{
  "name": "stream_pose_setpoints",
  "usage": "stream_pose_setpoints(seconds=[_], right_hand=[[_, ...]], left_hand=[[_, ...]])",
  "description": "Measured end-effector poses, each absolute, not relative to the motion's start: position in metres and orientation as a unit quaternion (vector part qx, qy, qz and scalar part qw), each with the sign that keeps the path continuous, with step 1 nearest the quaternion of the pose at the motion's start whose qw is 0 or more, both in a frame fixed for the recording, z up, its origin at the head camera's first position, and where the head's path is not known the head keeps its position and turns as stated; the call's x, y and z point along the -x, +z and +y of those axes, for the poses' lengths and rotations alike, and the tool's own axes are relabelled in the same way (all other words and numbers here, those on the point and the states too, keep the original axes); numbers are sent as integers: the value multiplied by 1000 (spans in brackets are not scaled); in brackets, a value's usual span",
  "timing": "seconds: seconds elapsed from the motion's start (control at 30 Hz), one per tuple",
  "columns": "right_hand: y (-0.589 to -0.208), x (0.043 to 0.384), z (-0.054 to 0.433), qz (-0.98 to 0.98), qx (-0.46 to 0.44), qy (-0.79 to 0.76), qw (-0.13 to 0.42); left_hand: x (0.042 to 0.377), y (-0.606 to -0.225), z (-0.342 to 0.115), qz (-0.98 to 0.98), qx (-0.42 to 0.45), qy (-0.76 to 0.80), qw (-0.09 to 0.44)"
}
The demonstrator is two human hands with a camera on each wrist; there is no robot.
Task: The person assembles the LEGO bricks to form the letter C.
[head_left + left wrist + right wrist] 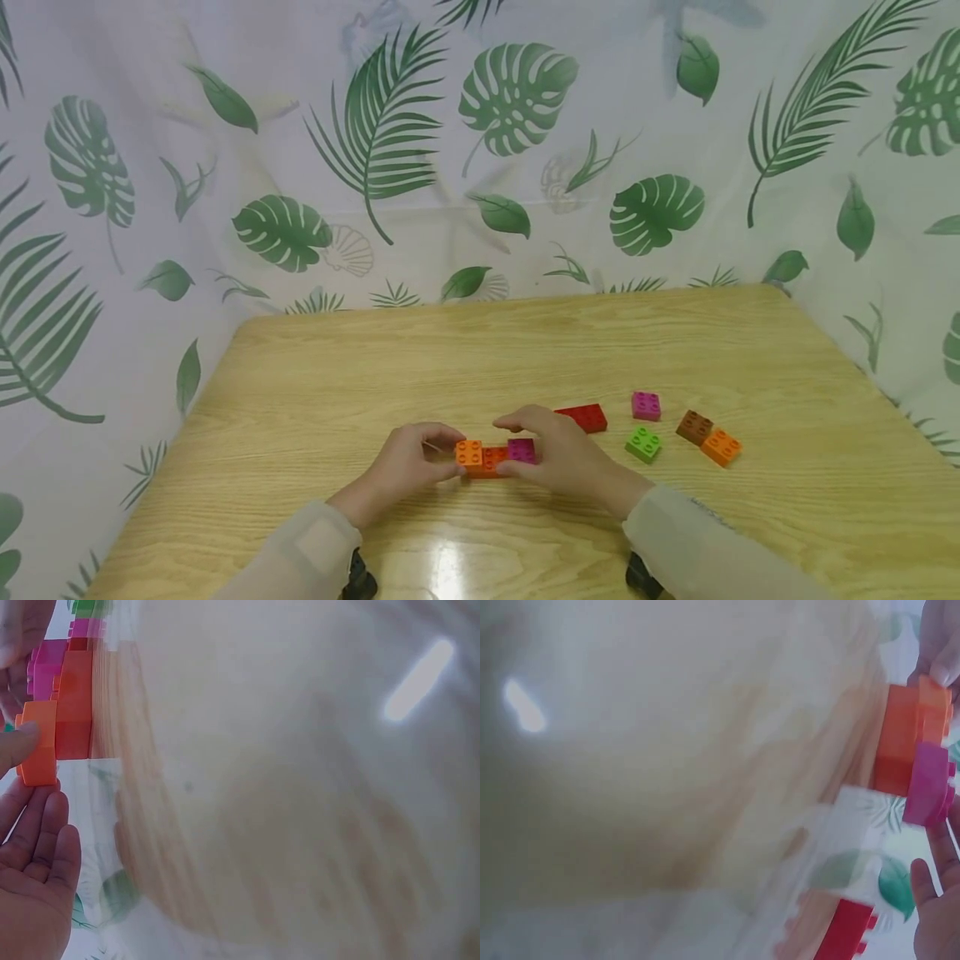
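A long orange-red toy building brick (pixel 494 472) lies on the table before me. A small orange brick (pixel 468 452) sits on its left end and a purple brick (pixel 522 451) on its right end. My left hand (pixel 408 462) pinches the orange brick, its thumb on one side and a fingertip on the other; in the left wrist view the orange brick (pixel 40 742) juts past the long brick's end. From the other side my right hand (pixel 558 454) holds the purple brick, index finger raised off it. The purple brick (pixel 928 785) overhangs the long brick in the right wrist view.
Behind my right hand lies a red brick (pixel 588 417). Farther right are a magenta brick (pixel 646 406), a green brick (pixel 643 444), a brown brick (pixel 694 427) and another orange brick (pixel 722 447). A leaf-patterned cloth (pixel 420 258) hangs behind the wooden table (pixel 337 367).
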State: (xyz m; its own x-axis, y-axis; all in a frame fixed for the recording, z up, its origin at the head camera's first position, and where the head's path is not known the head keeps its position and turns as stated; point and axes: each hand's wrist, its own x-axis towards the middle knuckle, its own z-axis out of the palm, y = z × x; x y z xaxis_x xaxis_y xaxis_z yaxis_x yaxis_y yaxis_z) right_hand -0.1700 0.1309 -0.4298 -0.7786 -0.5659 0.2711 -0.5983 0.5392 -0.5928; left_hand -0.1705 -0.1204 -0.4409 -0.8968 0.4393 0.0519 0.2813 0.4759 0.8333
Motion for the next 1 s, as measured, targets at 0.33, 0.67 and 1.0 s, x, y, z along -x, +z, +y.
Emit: stream_pose_setpoints(seconds=[0.33,0.67,1.0], right_hand=[[-436,168,169,-871,-348,336,84],[-437,164,203,-892,-313,304,120],[-436,160,238,-904,-275,291,147]], left_hand=[[171,-440,-120,857,-202,465,90],[170,-440,-119,856,-207,465,86],[171,-440,-120,857,-205,463,91]])
